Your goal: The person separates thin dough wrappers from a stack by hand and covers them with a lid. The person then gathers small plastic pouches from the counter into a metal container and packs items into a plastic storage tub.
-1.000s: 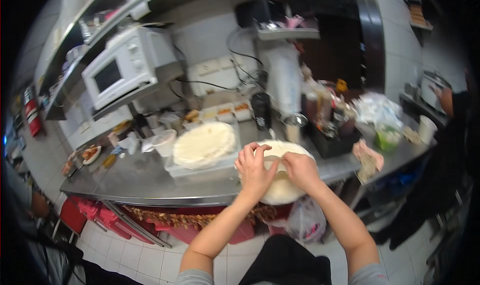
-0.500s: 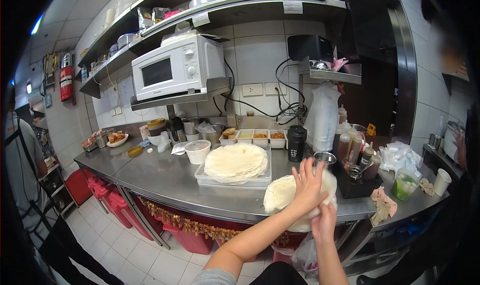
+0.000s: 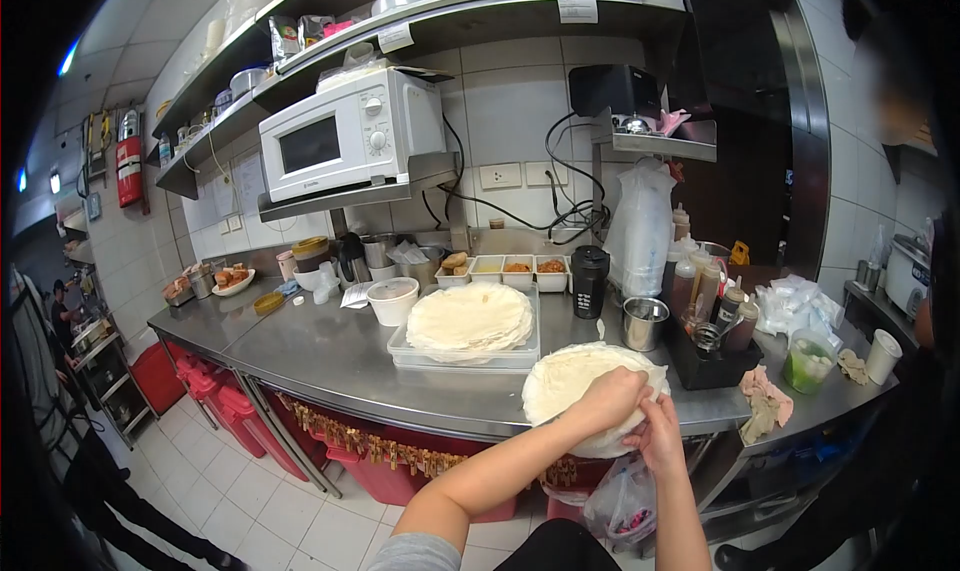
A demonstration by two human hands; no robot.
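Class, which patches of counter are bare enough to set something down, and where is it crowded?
Bare: the steel counter left of the plastic tray, before the white tub; a narrower strip between tray and front edge. Crowded: right of the near sheet stack, around the squeeze bottles.

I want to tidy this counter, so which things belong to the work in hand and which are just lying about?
In the work:
- left hand and right hand, at the near stack of sheets
- probably the similar stack in the clear tray

Apparently just lying about:
- black tumbler
- pink cloth
- white cup
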